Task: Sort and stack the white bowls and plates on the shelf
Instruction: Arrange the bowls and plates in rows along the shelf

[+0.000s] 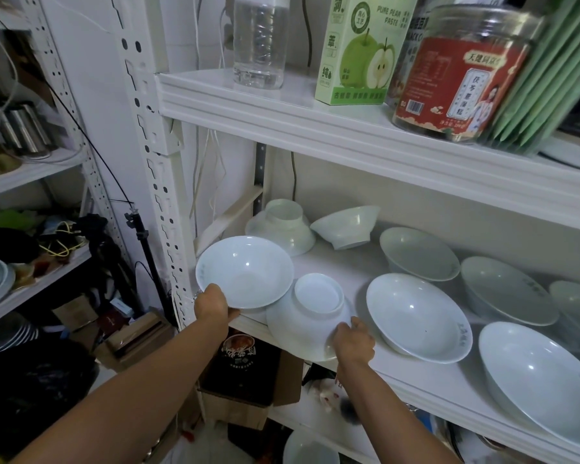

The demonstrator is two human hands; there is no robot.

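Observation:
My left hand (213,304) grips the near rim of an upright white bowl (245,271) at the left front of the white shelf (416,376). My right hand (354,341) holds the rim of an upside-down white bowl (310,318) that tilts over the shelf's front edge. Beside it to the right lies a white plate (417,318). Several more plates (508,291) stand further right. At the back sit an upside-down bowl (283,227) and a tilted bowl (347,226).
The upper shelf (282,108) carries a water bottle (260,41), a green pear-paste carton (362,51) and a red-labelled jar (459,72). A cardboard box (245,390) sits below. A second rack (31,172) with pots and clutter stands to the left, behind a black tripod (144,249).

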